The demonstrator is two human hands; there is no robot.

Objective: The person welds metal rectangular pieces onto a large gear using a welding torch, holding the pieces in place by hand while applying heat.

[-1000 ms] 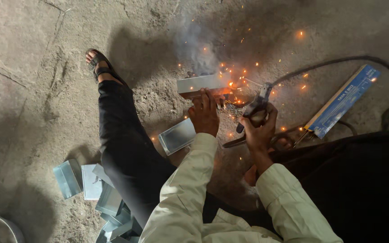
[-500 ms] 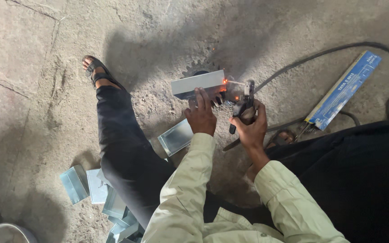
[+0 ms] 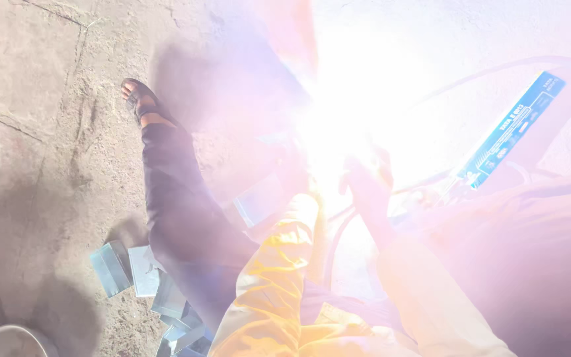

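A white welding flash (image 3: 345, 132) washes out the middle of the head view. My right hand (image 3: 365, 188) shows through it only as a dim, closed shape just below the brightest spot, where the electrode holder was. My left sleeve (image 3: 279, 277) runs up into the glare, which hides my left hand. The metal box piece under the arc is lost in the light too. A second shiny metal piece (image 3: 259, 198) lies on the floor by my left knee.
My left leg (image 3: 180, 218) stretches out over the concrete floor, ending in a sandalled foot (image 3: 140, 99). Several cut metal pieces (image 3: 133, 271) lie beside the thigh. A long blue electrode box (image 3: 513, 129) and a cable (image 3: 497, 69) lie to the right. A round pale bowl (image 3: 14, 340) sits bottom left.
An arc has flared up and whited out the work area, where before there were only sparks and a small glow. The hands and leg seem to be in about the same place.
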